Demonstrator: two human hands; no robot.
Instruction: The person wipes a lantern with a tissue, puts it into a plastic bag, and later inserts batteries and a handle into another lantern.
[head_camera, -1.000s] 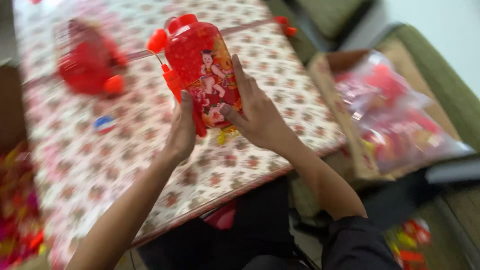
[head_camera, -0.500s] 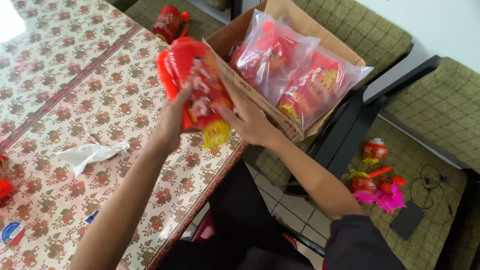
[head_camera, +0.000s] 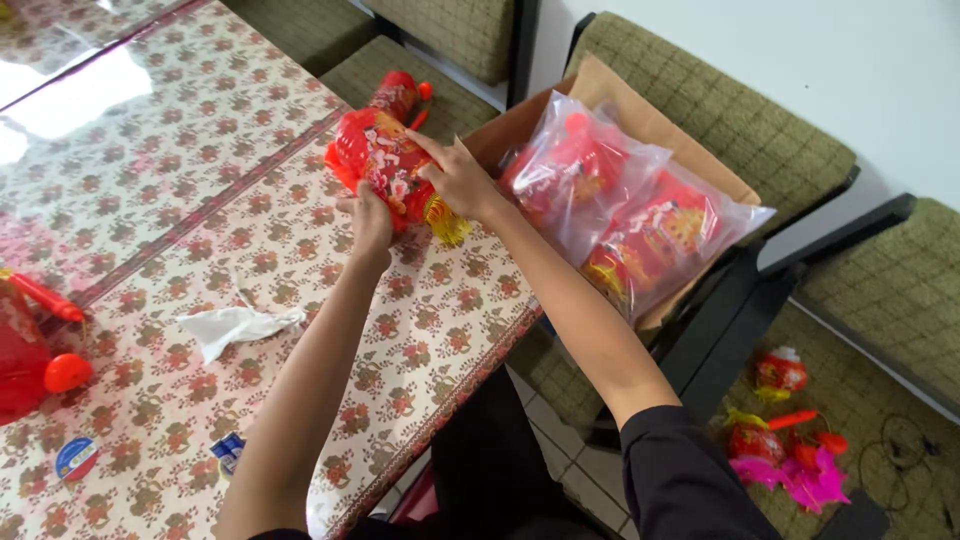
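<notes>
While both your arms stretch forward over the table's near edge, your right arm, dark sleeve pushed up past the elbow, runs diagonally up-left, and your left arm, bare, runs almost straight up the frame. Near you on the table (head_camera: 150, 180), covered in a floral-patterned cloth, sit a small round blue-and-red sticker (head_camera: 76, 458), a second small blue label (head_camera: 229, 450), and a crumpled white tissue (head_camera: 236, 326); at the left edge is a red plastic toy (head_camera: 28, 355) with an orange knob. Further out, your left hand (head_camera: 371, 220) cups the red lantern (head_camera: 385, 165) from below, fingers curled shut around its lower side, thumb side hidden. Your right hand (head_camera: 458, 180) presses on the lantern's right face, fingers spread and laid flat, index pointing toward its top; it's touching, not a full wrap. Lantern is held tilted just above the table's far right corner, its yellow tassel (head_camera: 447, 222) hanging below your right palm. Just beside it to the right, a cardboard box (head_camera: 640, 110) rests on a green padded chair (head_camera: 720, 110), holding clear plastic bags (head_camera: 640, 215) of red lanterns. Beyond the held lantern another red lantern (head_camera: 395, 93) lies on a second green chair seat. Down on the floor at right, more small red lanterns and pink bits (head_camera: 790, 440) lie scattered.
</notes>
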